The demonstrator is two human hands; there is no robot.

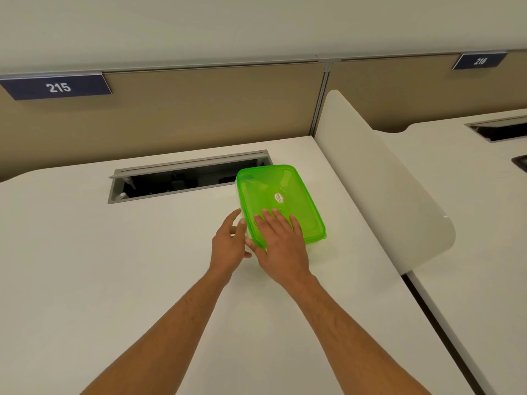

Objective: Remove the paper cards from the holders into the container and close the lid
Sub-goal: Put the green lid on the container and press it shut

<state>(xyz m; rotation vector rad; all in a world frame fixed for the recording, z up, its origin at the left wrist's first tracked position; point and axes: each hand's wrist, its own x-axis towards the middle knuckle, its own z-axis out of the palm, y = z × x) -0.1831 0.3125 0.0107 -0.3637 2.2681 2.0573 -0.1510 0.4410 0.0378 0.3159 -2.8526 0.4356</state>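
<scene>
While the right hand (281, 240) lies flat on the see-through green plastic lid (278, 199), its fingers (269, 218) are spread wide and press down near the front edge. The left hand (229, 243) cups the near left corner of the clear plastic container (245, 233) under the lid, with its fingers curled loosely and its thumb up by the side wall.

Pushing on one end only could be a problem. The far end of the lid might pop up or stay loose, and then the box would not be shut all the way. The smooth white table (114, 266) looks slippery, so a hard push could make the box slide toward the long grey metal slot (176, 181) just behind it. The left hand seems to be there to stop that.

The lid is a shiny rectangle with round corners, a raised rim and a small white oval sticker (279, 198) in the middle. I cannot tell if paper cards are inside. Two dark blue number signs, 215 (58, 86) and 216 (480, 61), sit on the tan wall panel (214, 109).
</scene>
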